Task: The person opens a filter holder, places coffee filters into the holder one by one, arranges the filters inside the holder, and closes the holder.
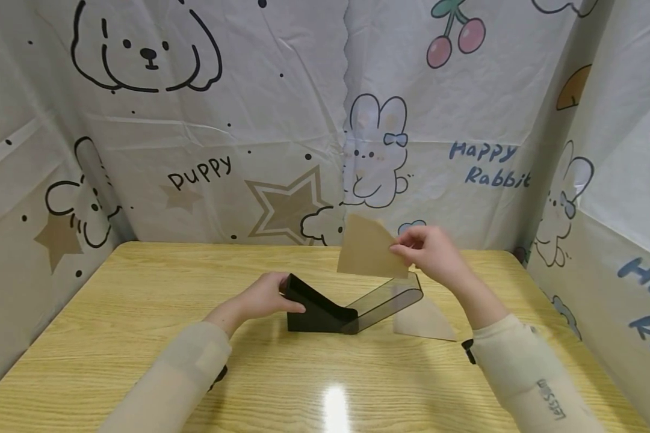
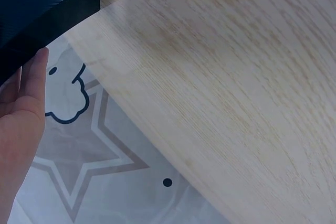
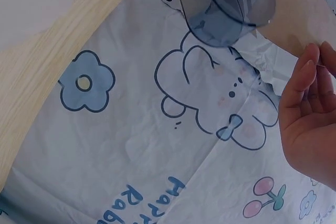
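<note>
My left hand (image 1: 260, 296) grips the tall left end of a black wedge-shaped case (image 1: 316, 313) on the table, thumb in front. The case's smoky see-through lid (image 1: 387, 304) is swung out to the right and slants upward. Between thumb and fingers, my right hand (image 1: 439, 252) pinches the right edge of a brown fan-shaped paper, like a coffee filter (image 1: 369, 248), held up above the lid. In the right wrist view the clear lid (image 3: 231, 11) hangs near that paper (image 3: 296, 14). The left wrist view shows fingers against the black case (image 2: 47, 11).
A second, paler fan-shaped paper (image 1: 428, 319) lies on the wooden table (image 1: 238, 373), partly behind the lid. Printed cloth (image 1: 281, 120) with cartoon animals hangs along the table's back and sides.
</note>
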